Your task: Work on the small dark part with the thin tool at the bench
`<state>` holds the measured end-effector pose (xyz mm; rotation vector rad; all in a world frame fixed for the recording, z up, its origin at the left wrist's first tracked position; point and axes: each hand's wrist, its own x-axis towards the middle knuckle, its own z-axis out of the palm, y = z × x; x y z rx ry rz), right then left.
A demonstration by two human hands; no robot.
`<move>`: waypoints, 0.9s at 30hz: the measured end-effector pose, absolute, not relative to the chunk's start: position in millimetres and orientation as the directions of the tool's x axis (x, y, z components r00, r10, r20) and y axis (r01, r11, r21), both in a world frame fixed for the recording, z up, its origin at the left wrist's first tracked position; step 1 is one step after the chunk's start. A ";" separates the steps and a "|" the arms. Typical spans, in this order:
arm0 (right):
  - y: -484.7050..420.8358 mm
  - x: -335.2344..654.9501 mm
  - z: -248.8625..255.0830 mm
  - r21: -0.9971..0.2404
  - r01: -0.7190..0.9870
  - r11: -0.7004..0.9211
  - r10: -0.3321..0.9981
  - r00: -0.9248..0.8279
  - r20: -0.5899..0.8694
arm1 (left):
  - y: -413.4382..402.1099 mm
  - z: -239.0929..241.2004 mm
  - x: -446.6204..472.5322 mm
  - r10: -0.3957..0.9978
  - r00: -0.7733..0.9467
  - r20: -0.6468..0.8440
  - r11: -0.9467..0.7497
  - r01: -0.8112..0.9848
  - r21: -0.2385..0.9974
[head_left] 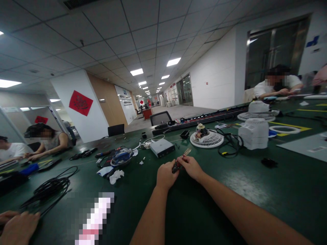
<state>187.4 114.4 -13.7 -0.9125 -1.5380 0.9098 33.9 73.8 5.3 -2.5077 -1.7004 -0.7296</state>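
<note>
Both my hands meet over the middle of the green table [255, 190]. My left hand [166, 174] is closed round a small dark part that I cannot name. My right hand [191, 166] is closed on a screwdriver [184, 154] with a clear amber handle that sticks up and to the right; its tip points down toward the dark part. Just beyond my hands lies a small grey box [161, 147].
A white fan grille with a motor [206, 137] and a white fan housing [254, 135] sit at the right, with black cables [230, 144]. Coiled black cable [49, 187], tools and white scraps lie left. Other people sit at the table; someone's hand [17, 226] is at bottom left.
</note>
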 end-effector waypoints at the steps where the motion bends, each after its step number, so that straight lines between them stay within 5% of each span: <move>1: 114.1 187.2 -13.5 -0.905 0.085 0.417 0.906 -0.112 0.407 | 73.4 5.9 34.1 0.873 0.297 0.388 -0.404 0.885 0.232; 27: 97.5 179.3 0.9 -0.704 0.392 0.592 0.791 -0.115 0.601 | 74.5 5.7 34.6 0.876 0.259 0.406 -0.383 0.886 0.261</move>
